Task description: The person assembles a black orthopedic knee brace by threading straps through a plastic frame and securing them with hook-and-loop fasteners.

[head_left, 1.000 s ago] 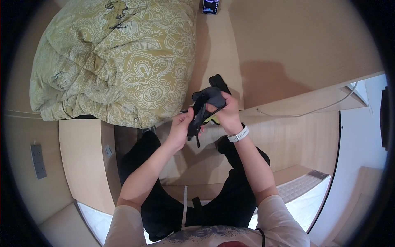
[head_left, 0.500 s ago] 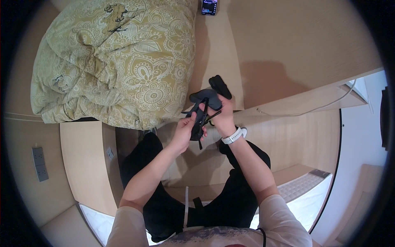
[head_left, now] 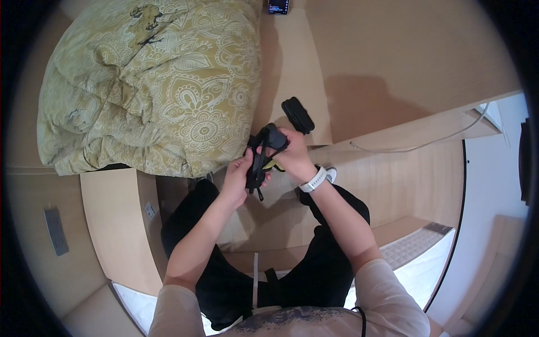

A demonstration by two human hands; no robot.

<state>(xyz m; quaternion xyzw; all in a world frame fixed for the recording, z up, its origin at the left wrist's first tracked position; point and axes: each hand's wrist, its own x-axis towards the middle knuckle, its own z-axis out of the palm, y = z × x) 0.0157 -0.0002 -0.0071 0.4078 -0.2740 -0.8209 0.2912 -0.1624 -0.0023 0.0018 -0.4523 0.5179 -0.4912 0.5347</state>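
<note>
Mostly hidden, black strapped device (head_left: pixel 264 154) clutched by left hand (head_left: pixel 240 177) and right hand (head_left: pixel 292 154), fingers wrapped round it.

a: what is hidden in the black strapped object (head_left: pixel 263 154)?
b: its kind is unclear; the left hand (head_left: pixel 240 178) and right hand (head_left: pixel 292 154) cover its middle.
a: and the dark device (head_left: pixel 278 7) above?
b: cut off by the top edge.

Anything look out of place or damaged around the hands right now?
Nothing looks damaged or spilled. Both hands, left hand and right hand, grip a black strapped device. The quilt lies bunched up on the wooden surface.
</note>
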